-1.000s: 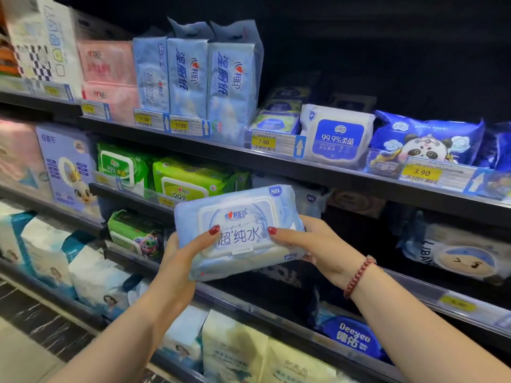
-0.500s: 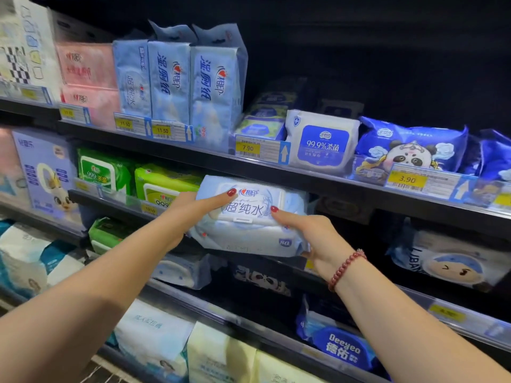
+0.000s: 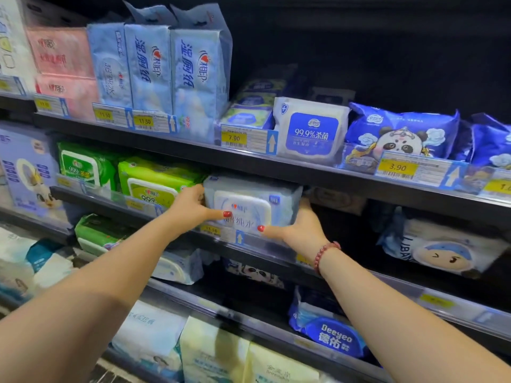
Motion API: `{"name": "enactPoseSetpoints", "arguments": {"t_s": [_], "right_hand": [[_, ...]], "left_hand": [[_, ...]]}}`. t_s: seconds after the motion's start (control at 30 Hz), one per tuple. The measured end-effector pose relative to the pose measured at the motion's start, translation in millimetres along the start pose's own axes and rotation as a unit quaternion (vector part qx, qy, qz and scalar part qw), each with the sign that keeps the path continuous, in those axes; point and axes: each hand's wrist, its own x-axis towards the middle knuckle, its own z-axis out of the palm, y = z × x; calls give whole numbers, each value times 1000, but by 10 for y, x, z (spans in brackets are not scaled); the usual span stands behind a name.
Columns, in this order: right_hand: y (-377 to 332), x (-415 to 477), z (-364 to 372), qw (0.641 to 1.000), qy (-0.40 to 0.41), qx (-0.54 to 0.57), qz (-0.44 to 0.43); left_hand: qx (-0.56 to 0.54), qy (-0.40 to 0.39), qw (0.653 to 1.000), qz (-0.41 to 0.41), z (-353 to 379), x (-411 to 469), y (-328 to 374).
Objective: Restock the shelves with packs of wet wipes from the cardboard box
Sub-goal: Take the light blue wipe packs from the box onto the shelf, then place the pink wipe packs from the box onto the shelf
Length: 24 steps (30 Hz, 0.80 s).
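While both of our bare arms reach forward and up, the left hand [image 3: 190, 201] and right hand [image 3: 302, 225] clasp the two ends of a pale blue wet wipes pack [image 3: 249, 200]. Each thumb lies flat across the front. The left fingers [image 3: 199, 195] curl round the end that touches the green pack [image 3: 154, 181], and the right fingers wrap behind the far end, mostly hidden from us. A red bead bracelet [image 3: 325, 254] sits on the right wrist. The blue pack is on the same shelf [image 3: 105, 207] as the green pack, immediately to its right, with its long axis running along the shelf edge and its white flip lid facing out toward us. We cannot tell whether it rests fully on the shelf. A yellow 11.50 price tag [image 3: 210, 230] hangs on the clear lip, below and right of the green pack. Above and right of the green pack, a white 99.9% pack [image 3: 311, 131] stands on the upper shelf [image 3: 193, 153], whose edge leaves little room over the blue pack.
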Motion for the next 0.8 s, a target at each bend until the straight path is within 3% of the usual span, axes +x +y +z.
{"name": "enactPoseSetpoints", "arguments": {"t_s": [0.27, 0.53, 0.67, 0.8], "right_hand": [[39, -120, -134, 990, 12, -141, -12], [186, -909, -460, 935, 61, -325, -128], [471, -1498, -588, 921, 58, -349, -162], [777, -1957, -628, 925, 36, -359, -122]], "left_hand": [[10, 34, 999, 41, 6, -168, -59], [175, 57, 979, 84, -80, -906, -276], [278, 29, 955, 99, 97, -1367, -425], [328, -44, 938, 107, 456, -1792, -463]]}}
